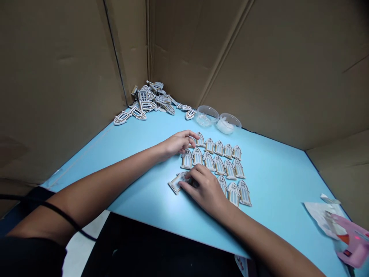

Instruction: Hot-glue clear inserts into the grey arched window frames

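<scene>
My right hand (206, 188) grips a small arched window piece (175, 182) at its right end, with thumb and fingers closed on it. The piece lies tilted near the front left of the rows, and part of it is hidden by the fingers. My left hand (178, 143) rests at the left end of the back row, fingers apart, the index finger reaching over a window piece (200, 140). Similar white and gold window pieces (219, 165) stand side by side in three rows; my right hand covers part of the front row.
A loose pile of window pieces (147, 100) sits in the back left corner by cardboard walls (184, 50). Two clear plastic cups (230, 123) with whitish contents stand at the back. A pink glue gun (356, 240) lies at the right of the blue table (276, 184).
</scene>
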Motion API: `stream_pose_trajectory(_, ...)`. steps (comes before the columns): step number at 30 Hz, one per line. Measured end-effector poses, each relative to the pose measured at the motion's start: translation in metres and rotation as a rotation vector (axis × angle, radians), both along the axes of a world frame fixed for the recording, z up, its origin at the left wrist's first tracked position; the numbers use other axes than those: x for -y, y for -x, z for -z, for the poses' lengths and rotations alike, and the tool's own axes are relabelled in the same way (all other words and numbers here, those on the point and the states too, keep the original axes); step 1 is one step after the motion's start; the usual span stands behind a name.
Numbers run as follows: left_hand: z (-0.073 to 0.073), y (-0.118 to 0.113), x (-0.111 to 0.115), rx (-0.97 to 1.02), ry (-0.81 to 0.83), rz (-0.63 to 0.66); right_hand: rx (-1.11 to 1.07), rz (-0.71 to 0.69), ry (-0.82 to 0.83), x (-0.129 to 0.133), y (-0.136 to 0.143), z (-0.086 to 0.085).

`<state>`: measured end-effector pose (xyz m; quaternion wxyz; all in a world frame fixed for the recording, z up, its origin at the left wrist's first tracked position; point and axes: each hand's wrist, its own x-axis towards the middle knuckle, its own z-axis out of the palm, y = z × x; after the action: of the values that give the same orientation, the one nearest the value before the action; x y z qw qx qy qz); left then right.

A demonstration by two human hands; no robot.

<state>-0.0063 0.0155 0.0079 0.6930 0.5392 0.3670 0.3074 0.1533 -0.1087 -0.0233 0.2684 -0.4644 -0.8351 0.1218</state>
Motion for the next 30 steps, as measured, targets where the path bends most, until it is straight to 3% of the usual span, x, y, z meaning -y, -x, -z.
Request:
stream_pose_trajectory(5,0.000,0.000,0.000,0.118,0.075,-0.033,0.121,-0.040,0.019,0.002,0.001,-0.003)
stream_pose_trajectory(12,-0.001,0.002,0.003,0.278,0.139,0.015,0.149,-0.185,0.075,-0.005,-0.008,-0.010)
stream_pose_trajectory(20,0.012,0.004,-0.008,0.291,0.128,-0.037,0.281,-0.231,-0.003,-0.003,-0.008,-0.009)
stream_pose_trajectory(26,0.007,0.004,-0.005,0.329,0.139,0.013,0.332,-0.227,-0.055,0.002,-0.004,-0.007)
stream_pose_trajectory(30,0.007,0.006,-0.004,0.383,0.158,0.087,0.304,-0.239,-0.078,0.003,-0.009,-0.019)
